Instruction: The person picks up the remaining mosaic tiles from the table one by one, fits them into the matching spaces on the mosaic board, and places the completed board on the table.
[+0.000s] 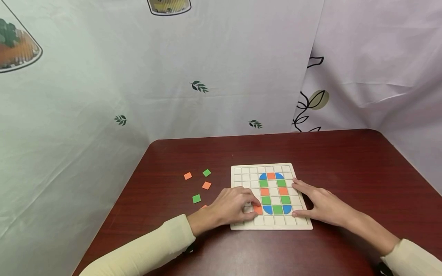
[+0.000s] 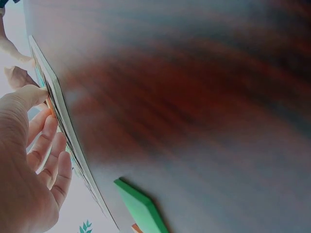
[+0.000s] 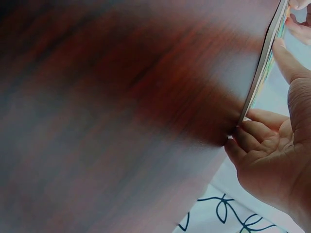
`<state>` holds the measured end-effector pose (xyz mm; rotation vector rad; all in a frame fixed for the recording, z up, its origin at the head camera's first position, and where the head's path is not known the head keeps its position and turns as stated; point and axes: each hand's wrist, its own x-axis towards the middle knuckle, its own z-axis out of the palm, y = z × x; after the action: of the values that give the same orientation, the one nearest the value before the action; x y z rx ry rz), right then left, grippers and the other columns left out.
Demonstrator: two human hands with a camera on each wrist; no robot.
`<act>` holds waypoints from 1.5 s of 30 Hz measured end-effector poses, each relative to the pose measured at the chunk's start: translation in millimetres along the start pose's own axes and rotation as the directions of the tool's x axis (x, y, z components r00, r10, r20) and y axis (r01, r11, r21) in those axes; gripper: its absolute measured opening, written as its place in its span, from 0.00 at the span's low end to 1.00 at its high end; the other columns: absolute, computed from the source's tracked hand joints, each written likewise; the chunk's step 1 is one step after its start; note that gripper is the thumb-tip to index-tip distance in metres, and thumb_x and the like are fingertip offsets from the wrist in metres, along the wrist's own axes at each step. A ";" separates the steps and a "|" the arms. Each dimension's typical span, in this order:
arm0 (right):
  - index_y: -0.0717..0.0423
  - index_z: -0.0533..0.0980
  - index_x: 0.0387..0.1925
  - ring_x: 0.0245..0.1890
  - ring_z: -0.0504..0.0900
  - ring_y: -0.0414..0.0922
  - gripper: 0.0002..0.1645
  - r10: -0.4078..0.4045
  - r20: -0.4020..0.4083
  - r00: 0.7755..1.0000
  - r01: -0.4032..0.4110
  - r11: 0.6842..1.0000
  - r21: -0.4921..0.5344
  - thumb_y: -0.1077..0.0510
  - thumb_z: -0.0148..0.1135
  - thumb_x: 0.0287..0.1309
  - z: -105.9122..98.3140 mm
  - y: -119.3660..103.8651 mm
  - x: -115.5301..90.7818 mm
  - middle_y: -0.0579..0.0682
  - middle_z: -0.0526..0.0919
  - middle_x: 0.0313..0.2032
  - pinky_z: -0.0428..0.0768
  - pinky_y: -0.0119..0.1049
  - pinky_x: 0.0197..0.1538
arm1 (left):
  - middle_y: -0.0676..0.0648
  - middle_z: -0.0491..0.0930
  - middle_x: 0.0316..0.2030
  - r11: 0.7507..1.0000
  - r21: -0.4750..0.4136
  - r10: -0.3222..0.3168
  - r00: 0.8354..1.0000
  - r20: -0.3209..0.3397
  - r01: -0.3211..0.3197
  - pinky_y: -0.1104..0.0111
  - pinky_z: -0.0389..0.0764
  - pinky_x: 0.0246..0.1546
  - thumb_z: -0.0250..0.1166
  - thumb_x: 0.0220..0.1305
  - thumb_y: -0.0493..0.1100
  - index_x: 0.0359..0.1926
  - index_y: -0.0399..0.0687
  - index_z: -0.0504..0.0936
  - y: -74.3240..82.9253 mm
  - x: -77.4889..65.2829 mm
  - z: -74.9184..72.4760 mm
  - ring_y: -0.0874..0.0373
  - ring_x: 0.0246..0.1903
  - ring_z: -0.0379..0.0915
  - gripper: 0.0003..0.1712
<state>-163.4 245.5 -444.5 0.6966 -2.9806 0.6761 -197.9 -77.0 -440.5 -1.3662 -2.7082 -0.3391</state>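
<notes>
A cream gridded board (image 1: 241,227) lies on the table, with blue quarter-round, green and orange square tiles forming a ring on its right half. My left hand (image 1: 232,205) is over the board's lower left, its thumb and index finger pinching an orange square tile (image 1: 258,210) beside the lower-left blue tile (image 1: 267,209). In the left wrist view, a bit of orange shows between thumb and fingertips. My right hand (image 1: 324,205) rests along the board's right side. Its thumb lies on the grid, and its other fingers touch the edge, as the right wrist view also shows.
Loose square tiles lie left of the board: green ones (image 1: 196,198) and orange ones (image 1: 206,185), one partly hidden by my left wrist. The dark red table (image 1: 331,153) ends at the back against a printed white cloth (image 1: 221,107).
</notes>
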 end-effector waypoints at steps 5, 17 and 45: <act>0.64 0.71 0.74 0.68 0.77 0.64 0.60 -0.002 0.000 1.000 0.002 1.000 -0.001 0.29 0.78 0.52 -0.3 -0.2 0.1 0.67 0.70 0.73 0.81 0.59 0.59 | 0.65 0.85 0.44 1.000 0.007 0.004 1.000 -0.001 -0.004 0.78 0.70 0.29 0.74 0.64 0.55 0.49 0.67 0.92 0.1 0.0 -0.3 0.70 0.43 0.79 0.13; 0.64 0.71 0.74 0.67 0.77 0.64 0.60 -0.001 0.005 1.000 0.001 1.000 0.001 0.29 0.78 0.52 -0.5 -0.5 0.2 0.68 0.71 0.73 0.81 0.59 0.59 | 0.65 0.86 0.45 0.999 0.038 0.020 1.000 -0.004 -0.020 0.77 0.74 0.35 0.75 0.64 0.56 0.50 0.66 0.92 0.2 0.5 -0.3 0.69 0.43 0.79 0.14; 0.63 0.71 0.74 0.69 0.76 0.65 0.61 0.005 0.007 1.000 -0.005 1.000 -0.009 0.29 0.78 0.52 -0.1 -1.3 -0.2 0.68 0.70 0.73 0.80 0.61 0.59 | 0.58 0.89 0.49 0.999 -0.038 -0.022 0.999 -0.024 0.021 0.72 0.79 0.43 0.74 0.68 0.53 0.53 0.57 0.91 -14.5 -2.3 -29.8 0.64 0.46 0.82 0.15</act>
<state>-162.7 244.6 -443.9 0.6925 -2.9913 0.6621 -208.8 -94.1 -414.3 -1.3339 -2.7123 -0.4080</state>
